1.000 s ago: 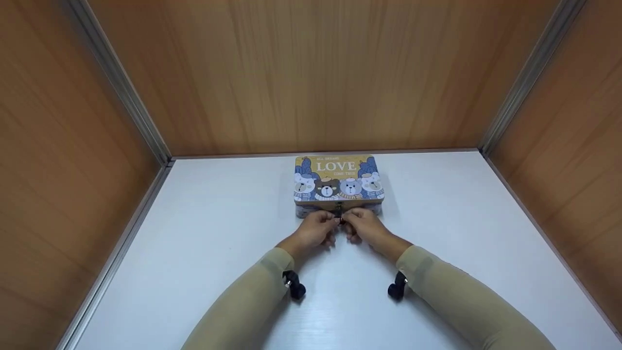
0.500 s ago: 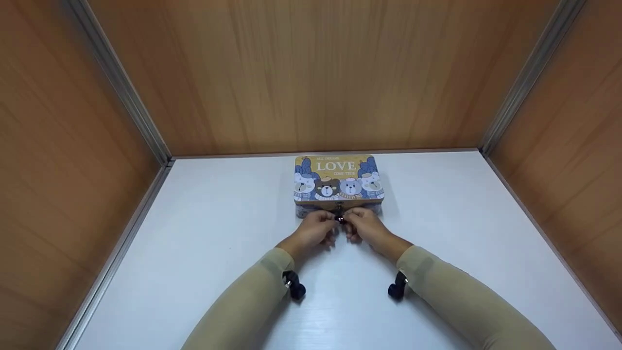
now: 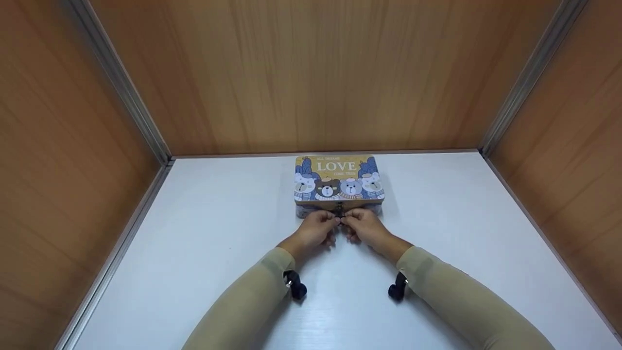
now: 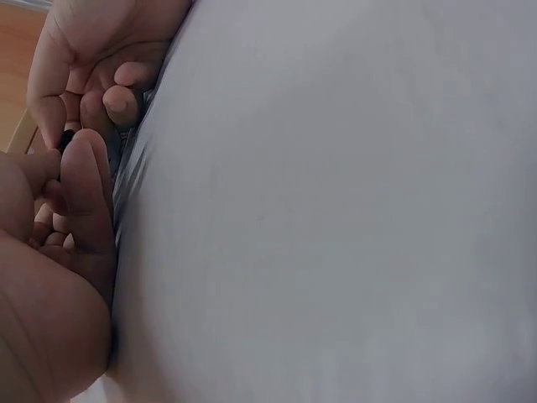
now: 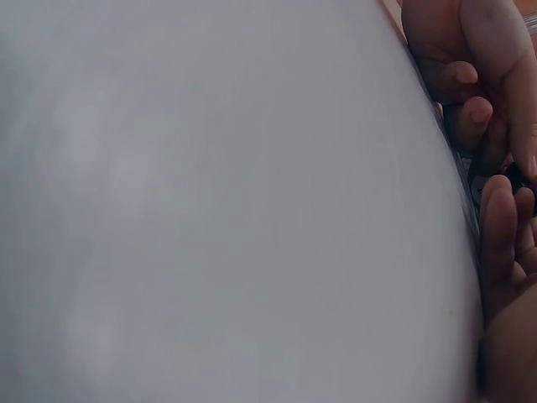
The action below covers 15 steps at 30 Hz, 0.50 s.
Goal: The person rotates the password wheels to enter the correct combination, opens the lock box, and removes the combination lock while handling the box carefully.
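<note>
A lidded tin box [image 3: 338, 177] with printed bears and the word LOVE stands closed near the back of the table. At the clasp in the middle of its front hangs a small black lock [image 3: 339, 213], mostly covered by fingers. From the left, my left hand [image 3: 313, 230] pinches the lock between thumb and fingertips. My right hand [image 3: 368, 229] pinches it from the other side, the two thumb tips almost meeting. In the right wrist view a bit of the black lock [image 5: 518, 176] shows between the fingers; its details are too dark to read.
The white tabletop [image 3: 233, 209] carries the box. Wood-grain panels [image 3: 320, 78] rise behind it and at both sides, joined by metal corner rails [image 3: 129, 87]. Small black devices [image 3: 297, 287] hang at both sleeve cuffs.
Both hands stay at the front of the box. My thumb tips have come slightly closer together and cover more of the lock's lower part. The box has not visibly moved.
</note>
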Tool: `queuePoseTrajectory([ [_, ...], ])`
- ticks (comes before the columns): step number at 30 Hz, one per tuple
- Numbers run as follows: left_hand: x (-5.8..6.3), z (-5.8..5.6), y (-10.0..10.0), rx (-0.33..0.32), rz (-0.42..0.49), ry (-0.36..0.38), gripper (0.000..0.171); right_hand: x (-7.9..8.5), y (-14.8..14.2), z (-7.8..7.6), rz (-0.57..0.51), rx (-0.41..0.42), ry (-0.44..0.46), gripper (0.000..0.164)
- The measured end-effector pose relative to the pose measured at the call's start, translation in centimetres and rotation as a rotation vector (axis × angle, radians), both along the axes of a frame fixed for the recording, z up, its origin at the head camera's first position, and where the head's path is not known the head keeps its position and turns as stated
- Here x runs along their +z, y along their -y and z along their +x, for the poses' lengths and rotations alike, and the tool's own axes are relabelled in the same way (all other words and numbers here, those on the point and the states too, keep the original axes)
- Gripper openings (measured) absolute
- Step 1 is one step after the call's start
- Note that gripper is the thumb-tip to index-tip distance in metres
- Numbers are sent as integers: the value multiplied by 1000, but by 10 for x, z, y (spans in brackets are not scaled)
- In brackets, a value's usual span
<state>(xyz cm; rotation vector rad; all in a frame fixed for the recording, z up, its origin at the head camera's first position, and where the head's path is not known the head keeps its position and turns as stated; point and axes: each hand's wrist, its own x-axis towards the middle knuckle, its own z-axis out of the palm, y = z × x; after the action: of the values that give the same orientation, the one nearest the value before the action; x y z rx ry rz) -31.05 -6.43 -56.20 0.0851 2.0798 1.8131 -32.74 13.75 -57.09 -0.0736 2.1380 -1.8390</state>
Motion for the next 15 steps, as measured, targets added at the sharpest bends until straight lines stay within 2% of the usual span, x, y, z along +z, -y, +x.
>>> queuePoseTrajectory([
  [6, 1, 0, 1, -15, 4, -3, 23, 1, 0, 0, 36, 17, -15, 21],
  [11, 0, 1, 0, -2, 10, -11, 23, 3, 0, 1, 3, 19, 6, 23],
  [15, -2, 1, 0, 6, 35, -12, 21, 3, 1, 2, -31, -5, 28, 19],
])
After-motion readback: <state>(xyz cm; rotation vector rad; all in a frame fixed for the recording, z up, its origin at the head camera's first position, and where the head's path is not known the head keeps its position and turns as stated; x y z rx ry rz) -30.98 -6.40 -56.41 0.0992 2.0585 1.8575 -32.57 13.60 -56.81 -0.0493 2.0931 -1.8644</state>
